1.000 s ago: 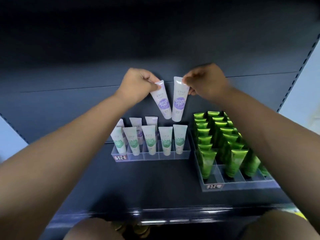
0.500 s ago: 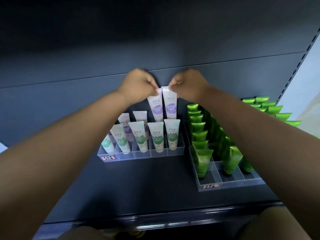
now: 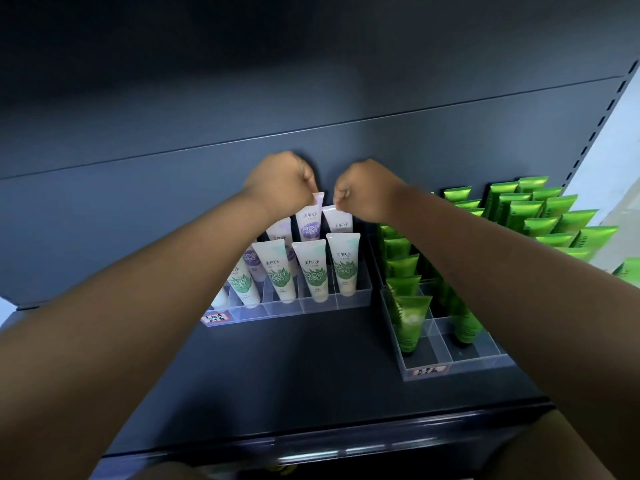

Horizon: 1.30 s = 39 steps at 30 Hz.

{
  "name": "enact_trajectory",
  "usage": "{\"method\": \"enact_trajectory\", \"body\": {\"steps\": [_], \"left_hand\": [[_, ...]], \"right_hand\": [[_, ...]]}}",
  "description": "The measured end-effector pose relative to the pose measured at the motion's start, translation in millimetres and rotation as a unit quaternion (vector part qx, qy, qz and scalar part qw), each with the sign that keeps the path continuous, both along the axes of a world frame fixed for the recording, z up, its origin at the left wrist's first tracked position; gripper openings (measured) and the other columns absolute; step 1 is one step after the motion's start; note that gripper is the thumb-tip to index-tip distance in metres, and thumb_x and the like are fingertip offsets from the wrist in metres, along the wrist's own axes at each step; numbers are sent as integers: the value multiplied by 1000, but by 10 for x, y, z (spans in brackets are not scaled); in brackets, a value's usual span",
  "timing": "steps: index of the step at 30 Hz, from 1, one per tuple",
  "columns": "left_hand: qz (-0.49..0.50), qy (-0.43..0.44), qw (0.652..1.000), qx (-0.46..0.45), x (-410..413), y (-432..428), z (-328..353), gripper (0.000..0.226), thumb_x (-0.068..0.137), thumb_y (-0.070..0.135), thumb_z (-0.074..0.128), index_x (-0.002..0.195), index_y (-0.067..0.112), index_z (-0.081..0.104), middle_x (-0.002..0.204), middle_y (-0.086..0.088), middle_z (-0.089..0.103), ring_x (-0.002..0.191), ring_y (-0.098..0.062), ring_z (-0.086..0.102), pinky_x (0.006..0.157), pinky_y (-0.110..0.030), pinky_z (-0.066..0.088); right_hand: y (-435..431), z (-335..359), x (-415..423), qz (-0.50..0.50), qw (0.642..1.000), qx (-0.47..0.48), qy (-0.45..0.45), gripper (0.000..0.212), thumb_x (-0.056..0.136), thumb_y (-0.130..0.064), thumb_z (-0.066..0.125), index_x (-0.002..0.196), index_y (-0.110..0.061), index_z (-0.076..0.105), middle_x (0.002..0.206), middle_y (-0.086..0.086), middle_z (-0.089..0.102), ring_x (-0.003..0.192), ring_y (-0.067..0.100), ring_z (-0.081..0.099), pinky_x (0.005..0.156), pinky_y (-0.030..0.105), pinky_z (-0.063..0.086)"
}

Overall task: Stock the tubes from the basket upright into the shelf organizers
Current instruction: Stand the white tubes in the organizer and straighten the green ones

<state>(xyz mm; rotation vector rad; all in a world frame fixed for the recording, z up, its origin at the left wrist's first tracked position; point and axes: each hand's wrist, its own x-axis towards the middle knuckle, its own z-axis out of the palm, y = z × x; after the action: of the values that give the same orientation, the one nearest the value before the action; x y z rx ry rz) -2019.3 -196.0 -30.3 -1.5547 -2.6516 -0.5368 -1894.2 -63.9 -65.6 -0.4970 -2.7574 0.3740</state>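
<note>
My left hand [image 3: 280, 181] pinches the flat top end of a white tube with a purple label [image 3: 309, 220]. Beside it, my right hand [image 3: 367, 188] pinches the top of a second purple-label tube [image 3: 337, 221]. Both tubes stand upright, cap down, in the back row of the clear organizer [image 3: 311, 304], behind a front row of white tubes with green labels [image 3: 313, 268]. More purple-label tubes [image 3: 278, 232] stand further left in that back row. The basket is out of view.
A second clear organizer [image 3: 460, 363] at the right holds several rows of bright green tubes [image 3: 410, 318], with two bare front cells. The dark shelf floor [image 3: 277, 375] runs to a front lip [image 3: 329, 445]. The shelf back wall [image 3: 138, 202] rises close behind the hands.
Both hands have lowered the two purple-label tubes from mid-air above the organizer down into its back row. The view has shifted left and closer.
</note>
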Motion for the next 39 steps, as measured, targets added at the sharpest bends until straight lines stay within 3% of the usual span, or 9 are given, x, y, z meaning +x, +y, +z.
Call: {"method": "enact_trajectory", "body": {"steps": [5,15,21,25,28,33,39], "left_hand": [[-25,-2,1000,0,16,-20,-2,10,77,16,84,85,20,80,87,2,77,86,-17,69,82,-30,55],[-7,-18,999,-37,-19,-45,-294,9,77,16,83,84,20,80,86,2,76,83,-18,69,76,-27,53],[9,-14,999,-52,9,7,-353,15,79,16,82,73,26,72,82,1,75,67,-19,70,69,-27,56],[4,6,999,-51,-24,-7,-375,28,79,14,80,64,31,64,85,3,75,77,-21,71,74,-34,59],[5,14,999,-49,-8,-39,-372,24,80,14,77,69,31,65,89,4,75,86,-21,70,78,-36,59],[-2,4,1000,-30,0,-55,-368,37,77,5,69,60,38,60,84,12,74,86,-16,70,81,-36,59],[-6,11,999,-30,30,-79,-361,33,79,9,70,61,34,60,84,9,74,87,-18,70,83,-37,58]], "right_hand": [[-6,-63,-4,-10,1000,5,-19,17,79,-8,65,82,-16,79,85,4,77,86,24,71,85,34,56],[-45,-94,-20,-20,999,4,-30,18,81,-9,63,82,-20,77,87,1,77,88,21,70,85,30,55],[-48,-143,-10,-45,999,6,-28,19,79,-11,59,82,-22,75,90,1,75,91,26,69,83,34,57],[-54,-164,0,-59,998,14,-27,21,80,-11,57,85,-22,74,95,1,75,94,28,68,84,32,56],[-44,-163,19,-75,997,19,-27,21,78,-11,57,85,-22,73,95,2,74,95,29,67,85,34,57],[-48,-144,54,-76,997,2,-27,22,75,-8,56,77,-27,66,94,1,74,94,26,66,85,32,56],[-72,-144,63,-67,997,-14,-31,22,76,-9,57,83,-26,70,95,-1,72,93,24,67,86,32,56]]}}
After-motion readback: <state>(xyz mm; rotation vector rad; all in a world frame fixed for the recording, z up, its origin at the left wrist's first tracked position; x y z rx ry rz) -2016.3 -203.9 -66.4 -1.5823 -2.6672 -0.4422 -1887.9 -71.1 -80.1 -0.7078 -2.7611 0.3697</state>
